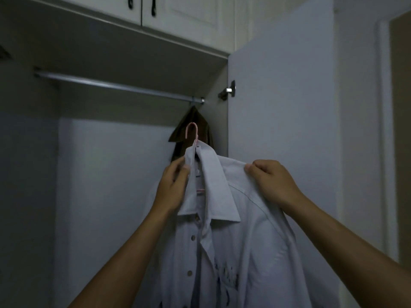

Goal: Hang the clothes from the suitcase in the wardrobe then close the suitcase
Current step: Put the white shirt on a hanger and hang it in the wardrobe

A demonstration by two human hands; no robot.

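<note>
White buttoned shirt (240,230) on pink hanger (193,132)

Above the fingers (185,167), the rail (115,86) runs bare along most of its length, leaving open room up and to their left. A brown garment (192,123) hangs at its right end, just behind them. The open door (282,96) walls off their right.

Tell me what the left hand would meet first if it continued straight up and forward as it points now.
Probably the brown garment hanging on the metal rail. It lies just above and behind the left hand, which pinches the white shirt's collar beside the pink hanger. Depth is unclear.
</note>
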